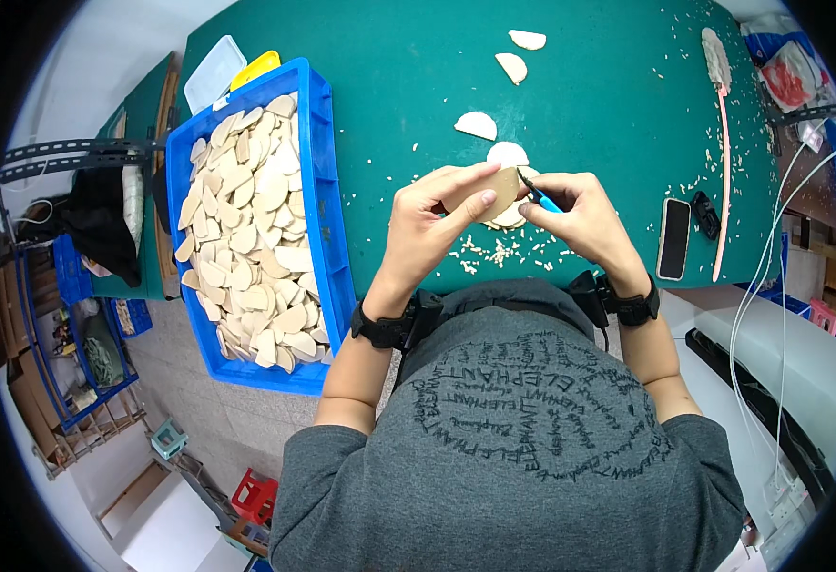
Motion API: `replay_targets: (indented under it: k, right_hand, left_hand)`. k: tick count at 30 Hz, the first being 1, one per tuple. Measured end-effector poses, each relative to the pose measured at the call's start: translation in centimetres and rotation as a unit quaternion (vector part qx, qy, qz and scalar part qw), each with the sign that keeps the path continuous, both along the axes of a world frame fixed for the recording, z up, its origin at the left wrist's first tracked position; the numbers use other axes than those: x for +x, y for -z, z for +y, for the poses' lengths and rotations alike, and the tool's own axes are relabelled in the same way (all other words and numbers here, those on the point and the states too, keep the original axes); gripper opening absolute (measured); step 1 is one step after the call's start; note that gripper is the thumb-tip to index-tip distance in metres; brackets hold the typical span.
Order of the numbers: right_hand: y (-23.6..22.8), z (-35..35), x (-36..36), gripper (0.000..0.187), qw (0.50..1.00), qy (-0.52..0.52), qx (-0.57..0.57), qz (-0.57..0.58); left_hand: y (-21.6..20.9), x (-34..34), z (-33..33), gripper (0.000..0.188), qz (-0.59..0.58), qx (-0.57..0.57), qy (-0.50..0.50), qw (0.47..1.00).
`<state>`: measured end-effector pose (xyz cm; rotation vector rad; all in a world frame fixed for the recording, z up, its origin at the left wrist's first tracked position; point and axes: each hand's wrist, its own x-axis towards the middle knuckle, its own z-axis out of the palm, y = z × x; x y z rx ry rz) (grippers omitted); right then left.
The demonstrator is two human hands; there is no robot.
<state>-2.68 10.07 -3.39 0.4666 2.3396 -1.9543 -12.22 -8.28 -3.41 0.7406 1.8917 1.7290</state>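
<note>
My left hand [426,217] is closed on a flat beige half-round piece [502,194], pinched between thumb and fingers above the green table. In my right hand [585,217] is a small pair of nippers with blue handles [544,198], its dark jaws touching the piece's right edge. Whether the jaws are closed is too small to tell. Below my hands lies a small group of similar pale pieces [508,154], partly covered by the hands. Small cut-off bits [496,252] are scattered on the table close to my body.
A blue crate [319,157] full of beige half-round pieces [246,229] stands at the left. Loose pieces [476,125] lie further up the green table [399,86]. To the right are a phone [673,238], a small black object [706,215] and a pink-handled brush [725,172].
</note>
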Motion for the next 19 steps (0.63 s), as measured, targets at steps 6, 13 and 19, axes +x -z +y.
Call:
replay_targets:
  k: [6,13,19]
  right_hand:
    - [0.9,0.0,0.0,0.019,1.0,0.004,0.006,0.014]
    - [1.3,0.3,-0.4,0.013,0.996,0.078,-0.03,-0.015]
    - [2.9,1.4,0.1,0.017,0.991,0.105,-0.086,-0.018]
  left_hand:
    - [0.3,-0.1,0.2,0.029,0.026,-0.005,0.001,1.0]
    - [-0.2,-1.2,-1.8,0.028,-0.039,-0.056,-0.104,0.992]
    - [1.0,-7.9,-9.5,0.06,0.247,-0.249,-0.509,0.786]
